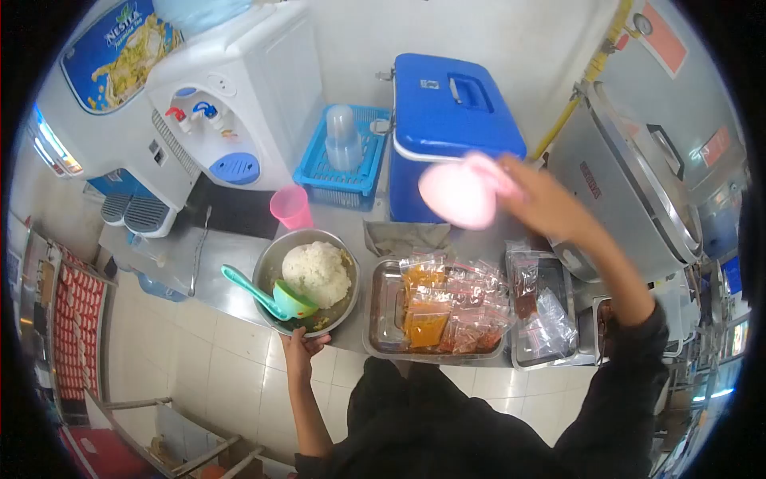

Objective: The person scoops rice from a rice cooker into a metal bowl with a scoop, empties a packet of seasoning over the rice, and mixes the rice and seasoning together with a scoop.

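Observation:
A metal mixing bowl [349, 315] stands at the counter's front edge, with a mound of white rice [317, 274] inside. Fingers of my left hand [302, 349] grip its near rim from below. In the same bowl rest a small green cup [294, 301] and a teal serving spoon [249, 287], its handle over the left rim. My right hand [544, 199] is raised in front of the blue cooler, closed on a pink plastic thing [456, 194] with a wide round face, smeared by motion. A pink tumbler [292, 209] stands just behind the bowl.
Right of the bowl, a metal tray [385, 310] holds several sachets of orange and red sauce; another tray [523, 345] with bags sits beyond it. Behind stand a water dispenser [279, 88], a blue basket [319, 172] with clear cups, the blue cooler [447, 120] and a large steel container [586, 172].

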Demonstrator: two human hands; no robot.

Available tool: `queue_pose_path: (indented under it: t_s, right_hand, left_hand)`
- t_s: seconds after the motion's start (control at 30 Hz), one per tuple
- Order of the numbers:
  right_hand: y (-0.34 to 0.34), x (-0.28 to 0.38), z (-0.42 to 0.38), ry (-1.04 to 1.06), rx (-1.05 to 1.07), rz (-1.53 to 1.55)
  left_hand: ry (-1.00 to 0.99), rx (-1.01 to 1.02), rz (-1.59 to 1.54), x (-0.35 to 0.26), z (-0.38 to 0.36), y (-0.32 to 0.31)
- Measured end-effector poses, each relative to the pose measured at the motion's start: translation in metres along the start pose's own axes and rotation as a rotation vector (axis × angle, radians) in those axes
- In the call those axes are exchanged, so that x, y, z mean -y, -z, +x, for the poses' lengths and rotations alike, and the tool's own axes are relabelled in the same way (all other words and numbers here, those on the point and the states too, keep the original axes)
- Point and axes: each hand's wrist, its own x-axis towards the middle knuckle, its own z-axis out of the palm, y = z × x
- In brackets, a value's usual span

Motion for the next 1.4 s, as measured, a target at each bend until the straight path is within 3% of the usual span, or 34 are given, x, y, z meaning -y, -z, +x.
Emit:
queue_pose_path:
  t_s: [0.1, 0.17, 0.23, 0.33, 0.43, 0.47, 0.5, 0.53, 0.57, 0.63, 0.67, 0.73, 0.8, 0.87, 0.9, 0.93, 0.97, 1.03, 1.13, 1.2, 1.23, 1.3, 1.4]
  right_hand:
    - [-0.029, -0.003, -0.054, -0.290, 0.103, 0.092]
    - [-0.051, -0.040, -0.092, -0.373, -0.099, 0.234]
    - [-0.073, -0.064, -0.120, -0.375, -0.362, 0.259]
    - [-0.083, -0.064, -0.144, -0.607, -0.341, 0.623]
    - [-0.101, -0.047, -0.141, -0.565, -0.342, 0.809]
    - [-0.135, -0.087, -0.143, -0.379, -0.428, 0.570]
    - [-0.148, -0.088, -0.136, -0.376, -0.360, 0.516]
    - [-0.155, -0.069, -0.124, -0.448, -0.227, 0.773]
    - [-0.175, -0.072, -0.102, -0.326, -0.112, 0.828]
    - [-0.197, -0.016, -0.044, -0.074, -0.097, 1.090]
    - [-0.215, -0.020, -0.009, -0.069, 0.295, 1.066]
    - [-0.292, -0.007, 0.060, 0.120, 0.347, 0.962]
    - [-0.330, 0.029, 0.106, 0.171, 0.720, 0.713]
    - [-0.328, 0.057, 0.097, 0.003, 1.002, 0.767]
    - [-0.378, 0.044, 0.113, 0.020, 1.138, 0.885]
    - [-0.353, 0.069, 0.095, 0.115, 1.146, 0.687]
    - [-0.343, 0.090, 0.071, 0.122, 1.112, 0.738]
    - [-0.330, 0.132, 0.026, 0.176, 1.243, 0.839]
    - [-0.304, 0.172, 0.001, 0.356, 1.415, 0.743]
    - [-0.307, 0.219, -0.070, 0.471, 1.491, 0.733]
    - [-0.310, 0.238, -0.102, 0.556, 1.554, 0.753]
    - [-0.331, 0.280, -0.173, 0.650, 1.488, 0.620]
    - [-0.379, 0.337, -0.266, 0.746, 1.633, 0.652]
  left_hand:
    - [0.023, -0.002, 0.033, -0.004, 0.008, 0.008]
    - [-0.004, -0.053, 0.058, -0.004, 0.011, 0.005]
    - [-0.162, -0.022, -0.021, -0.002, 0.010, 0.009]
    - [-0.259, -0.141, -0.006, -0.004, -0.005, 0.003]
    - [-0.303, -0.183, -0.024, 0.002, -0.030, 0.000]
    - [-0.293, -0.172, -0.031, 0.008, -0.041, -0.003]
    - [-0.314, -0.222, -0.046, 0.013, -0.053, -0.007]
    - [-0.306, -0.241, -0.117, 0.018, -0.063, -0.010]
    - [-0.301, -0.262, -0.190, 0.024, -0.074, -0.012]
    - [-0.351, -0.364, -0.230, 0.042, -0.092, -0.012]
    - [-0.348, -0.373, -0.254, 0.053, -0.101, -0.009]
    - [-0.387, -0.402, -0.255, 0.070, -0.116, -0.001]
    - [-0.384, -0.468, -0.196, 0.084, -0.131, 0.005]
    - [-0.390, -0.550, -0.167, 0.093, -0.140, 0.006]
    - [-0.402, -0.574, -0.178, 0.102, -0.148, 0.010]
    - [-0.457, -0.587, -0.189, 0.108, -0.165, 0.010]
    - [-0.498, -0.597, -0.194, 0.113, -0.189, 0.012]
    - [-0.604, -0.533, -0.268, 0.127, -0.248, 0.022]
    - [-0.610, -0.646, -0.364, 0.135, -0.312, 0.000]
    - [-0.610, -0.664, -0.381, 0.174, -0.381, 0.022]
    - [-0.588, -0.741, -0.406, 0.194, -0.408, 0.026]
    - [-0.555, -0.882, -0.468, 0.220, -0.468, 0.030]
    - [-0.570, -1.056, -0.522, 0.264, -0.543, 0.054]
